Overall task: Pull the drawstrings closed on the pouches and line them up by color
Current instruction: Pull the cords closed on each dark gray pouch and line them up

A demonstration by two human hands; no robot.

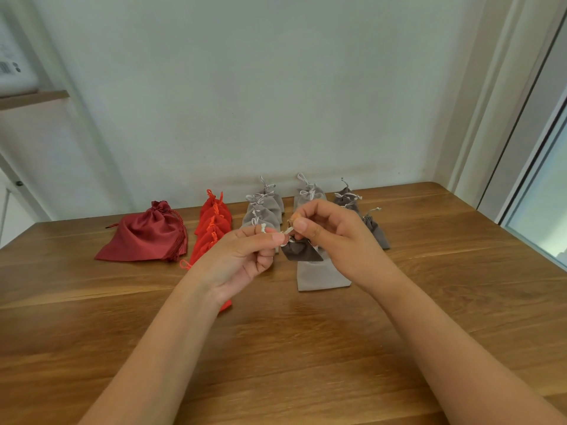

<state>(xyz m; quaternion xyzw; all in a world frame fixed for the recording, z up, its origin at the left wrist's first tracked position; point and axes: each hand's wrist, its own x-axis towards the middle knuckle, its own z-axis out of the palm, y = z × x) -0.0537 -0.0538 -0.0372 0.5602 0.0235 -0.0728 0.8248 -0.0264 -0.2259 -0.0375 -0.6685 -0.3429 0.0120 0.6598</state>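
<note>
**Both hands pinch the cord of a dark grey pouch (300, 250)**

The left fingers (270, 233) and right fingers (306, 223) are curled. Each pinches an end of the pale drawstring (288, 230), and the pouch hangs between the left hand (242, 256) and right hand (331, 237). It is held over a flat light grey pouch (322, 274) on the tabletop (276, 348). Farther back run rows: orange-red pouches (213, 228) left, light grey pouches (264, 207) in the middle, dark grey pouches (376, 228) right. A large dark red pouch (144, 237) lies far left.

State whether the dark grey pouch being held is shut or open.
Nearly shut: the pouch bunches narrow where the left hand and right hand pinch its strings.
</note>
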